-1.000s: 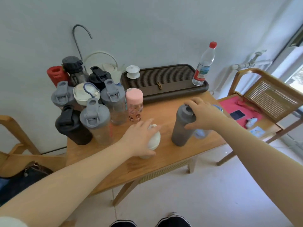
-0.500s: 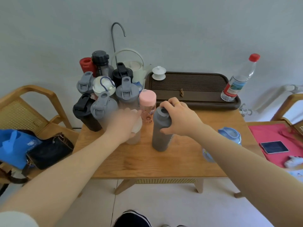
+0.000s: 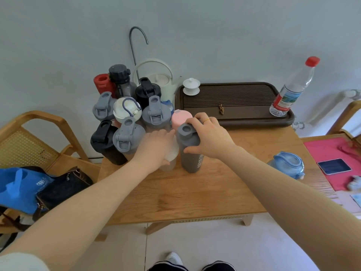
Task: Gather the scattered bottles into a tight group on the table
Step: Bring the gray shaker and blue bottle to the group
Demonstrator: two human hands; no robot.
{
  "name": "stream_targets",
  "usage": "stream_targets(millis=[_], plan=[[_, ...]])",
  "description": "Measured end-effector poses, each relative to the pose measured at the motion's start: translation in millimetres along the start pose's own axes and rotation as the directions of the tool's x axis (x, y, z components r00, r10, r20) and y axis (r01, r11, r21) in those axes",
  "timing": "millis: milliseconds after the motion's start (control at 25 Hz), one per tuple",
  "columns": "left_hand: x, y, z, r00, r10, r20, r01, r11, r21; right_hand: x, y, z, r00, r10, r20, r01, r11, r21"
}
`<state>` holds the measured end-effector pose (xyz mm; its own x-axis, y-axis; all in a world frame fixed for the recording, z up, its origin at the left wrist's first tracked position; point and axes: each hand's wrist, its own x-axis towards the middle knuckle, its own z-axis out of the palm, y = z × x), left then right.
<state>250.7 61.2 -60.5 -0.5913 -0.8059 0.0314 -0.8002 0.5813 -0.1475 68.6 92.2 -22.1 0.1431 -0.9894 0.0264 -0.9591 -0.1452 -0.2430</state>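
Note:
Several bottles stand packed at the back left of the wooden table (image 3: 205, 194), among them a black one (image 3: 106, 144), grey-lidded ones (image 3: 156, 116) and a pink-capped one (image 3: 180, 119). My left hand (image 3: 156, 147) grips a white bottle (image 3: 172, 160) from above, right against the group. My right hand (image 3: 207, 135) holds the top of a tall dark grey bottle (image 3: 190, 153), upright beside the white one and in front of the pink cap. A light blue bottle (image 3: 287, 166) sits apart at the table's right side. A clear water bottle with a red cap (image 3: 293, 89) stands on the tea tray's right end.
A dark tea tray (image 3: 234, 102) with a white lidded cup (image 3: 191, 86) fills the back of the table. A white kettle (image 3: 162, 81) stands behind the group. Wicker chairs flank the table; the left one holds a blue bag (image 3: 19, 188), and a red mat with a phone (image 3: 334, 166) lies to the right.
Both hands have slid their bottles left and back: the white bottle and the dark grey bottle now stand against the group. The light blue bottle stayed behind at the right.

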Motion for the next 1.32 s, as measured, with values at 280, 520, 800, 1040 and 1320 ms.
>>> stream_targets(millis=[280,520,800,1040,1320], plan=[[6,-7,1,1.0,0.017,-0.002,-0.018,0.995,-0.1,-2,-2,6,0.998,0.017,-0.067,-0.014,0.999,0.037],[13,-5,-7,0.999,0.005,0.049,0.001,0.994,-0.113,-25,36,-5,0.996,0.094,-0.011,-0.093,0.993,0.068],[31,6,-18,0.985,-0.041,0.167,0.056,0.995,-0.083,-74,132,-27,0.883,0.267,0.386,-0.314,0.947,0.062],[34,21,-47,0.982,-0.099,0.16,0.146,0.937,-0.317,-94,163,-42,0.818,0.353,0.455,-0.254,0.93,-0.265],[44,52,-68,0.997,-0.046,0.054,0.061,0.943,-0.328,-48,142,-38,0.974,0.149,0.172,-0.147,0.989,-0.024]])
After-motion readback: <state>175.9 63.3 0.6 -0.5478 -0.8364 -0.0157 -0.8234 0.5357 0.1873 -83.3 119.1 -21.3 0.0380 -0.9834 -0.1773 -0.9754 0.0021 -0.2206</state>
